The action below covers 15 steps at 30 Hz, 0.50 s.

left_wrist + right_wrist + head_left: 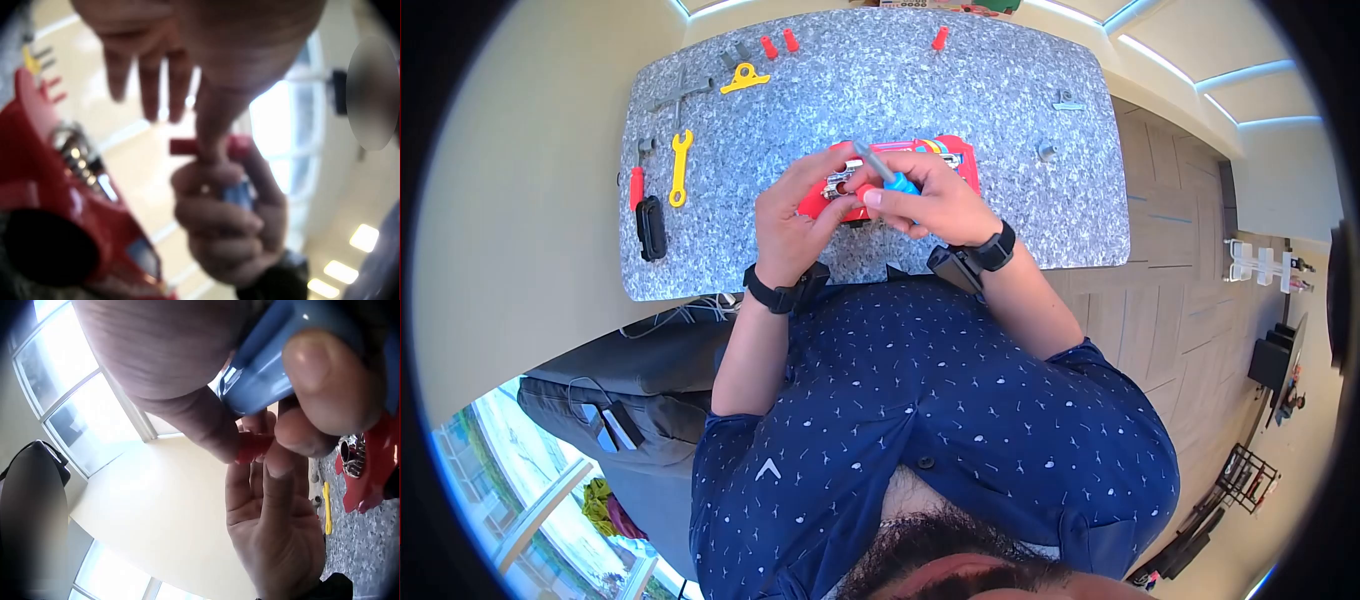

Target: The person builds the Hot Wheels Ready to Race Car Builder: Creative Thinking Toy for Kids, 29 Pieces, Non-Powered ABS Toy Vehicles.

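A screwdriver with a blue handle [902,184] and grey shaft [876,160] lies in the grip of my right hand [950,207]. The thumb and finger of that same hand pinch a small red plastic bolt [183,147]. My left hand [792,222] meets it there, its thumb at the red bolt and its other fingers extended apart from it. Under and behind both hands sits a red toy car [968,165], partly covered by them. Its silver engine [80,156] and a black wheel [53,247] show in the left wrist view.
On the speckled table [1040,215] lie a yellow wrench [681,168], a yellow bracket [745,78], a grey cross-shaped part [680,98] and a black case [651,228]. Several red bolts [769,47] and small grey parts [1046,152] lie around the edges.
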{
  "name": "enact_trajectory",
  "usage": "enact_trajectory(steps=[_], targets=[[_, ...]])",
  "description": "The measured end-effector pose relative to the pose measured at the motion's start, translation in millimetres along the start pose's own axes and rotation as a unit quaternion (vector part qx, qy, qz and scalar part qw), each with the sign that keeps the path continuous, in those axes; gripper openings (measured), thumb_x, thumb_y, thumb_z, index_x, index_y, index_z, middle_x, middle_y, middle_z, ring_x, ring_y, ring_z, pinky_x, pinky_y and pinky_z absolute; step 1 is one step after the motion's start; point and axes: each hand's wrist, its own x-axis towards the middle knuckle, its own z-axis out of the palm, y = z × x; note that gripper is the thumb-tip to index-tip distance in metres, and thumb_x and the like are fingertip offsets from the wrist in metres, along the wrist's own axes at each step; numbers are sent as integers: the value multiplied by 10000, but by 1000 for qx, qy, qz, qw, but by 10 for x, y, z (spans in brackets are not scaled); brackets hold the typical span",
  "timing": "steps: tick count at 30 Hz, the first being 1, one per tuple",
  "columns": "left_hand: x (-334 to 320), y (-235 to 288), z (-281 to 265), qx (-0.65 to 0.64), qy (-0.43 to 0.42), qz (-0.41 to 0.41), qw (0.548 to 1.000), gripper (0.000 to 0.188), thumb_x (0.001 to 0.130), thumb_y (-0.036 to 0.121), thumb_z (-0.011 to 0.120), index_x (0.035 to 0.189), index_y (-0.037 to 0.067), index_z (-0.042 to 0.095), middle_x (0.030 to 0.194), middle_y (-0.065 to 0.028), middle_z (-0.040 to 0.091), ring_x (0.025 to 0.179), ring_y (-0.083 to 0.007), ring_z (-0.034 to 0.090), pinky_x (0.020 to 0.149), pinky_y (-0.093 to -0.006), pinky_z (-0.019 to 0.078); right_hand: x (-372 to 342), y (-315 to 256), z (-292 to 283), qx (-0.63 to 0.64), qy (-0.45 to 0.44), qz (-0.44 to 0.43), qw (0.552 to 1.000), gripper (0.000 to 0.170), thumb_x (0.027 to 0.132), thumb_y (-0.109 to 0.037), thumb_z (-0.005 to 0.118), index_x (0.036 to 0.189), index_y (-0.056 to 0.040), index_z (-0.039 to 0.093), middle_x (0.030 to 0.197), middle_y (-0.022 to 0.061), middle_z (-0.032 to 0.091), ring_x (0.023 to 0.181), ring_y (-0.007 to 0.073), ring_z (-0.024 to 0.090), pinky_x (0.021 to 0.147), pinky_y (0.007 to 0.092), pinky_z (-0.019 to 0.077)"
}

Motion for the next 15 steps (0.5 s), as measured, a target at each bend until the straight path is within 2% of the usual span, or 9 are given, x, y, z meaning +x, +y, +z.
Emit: enact_trajectory(steps=[3, 6, 9, 12, 15], targets=[[-53, -16, -5, 39, -24, -46, 998, 536, 880, 20, 843, 1400, 85, 732, 1323, -127, 783, 1179, -257, 773, 996, -368, 599, 64, 65, -12, 1, 14, 5, 1000, 301, 1068, -276, 746, 1281, -63, 748, 837, -22, 679, 581, 8, 508, 477, 211, 349], [58, 53, 15, -16, -11, -81, 997, 477, 910, 22, 839, 1377, 52, 747, 1223, -122, 809, 1149, -206, 765, 1006, -356, 584, 104, 29, 20, 12, 37, -23, 999, 326, 1068, -261, 742, 1324, -59, 733, 865, -17, 683, 614, 14, 522, 502, 214, 385], [186, -19, -12, 67, 21, -44, 997, 434, 909, 25, 836, 1336, 76, 777, 1185, -118, 811, 1089, -215, 775, 967, -356, 588, 144, 53, 13, -84, 90, -85, 989, 346, 1086, -209, 711, 1383, -36, 680, 871, -18, 704, 640, 19, 541, 543, 205, 413], [244, -112, -69, 107, -15, -44, 993, 419, 902, 33, 839, 1312, 106, 794, 1162, -124, 808, 1044, -238, 779, 939, -360, 588, 119, 38, -146, -209, 99, -117, 966, 381, 1079, -190, 712, 1406, -9, 638, 964, -3, 735, 704, 25, 572, 622, 222, 481], [241, -162, -61, 108, -43, -64, 991, 425, 890, 36, 842, 1306, 112, 792, 1153, -133, 806, 1042, -250, 776, 929, -364, 586, 18, -63, -176, -146, 162, -101, 971, 366, 1039, -209, 757, 1312, 21, 678, 1006, 50, 765, 842, 129, 686, 814, 317, 571]])
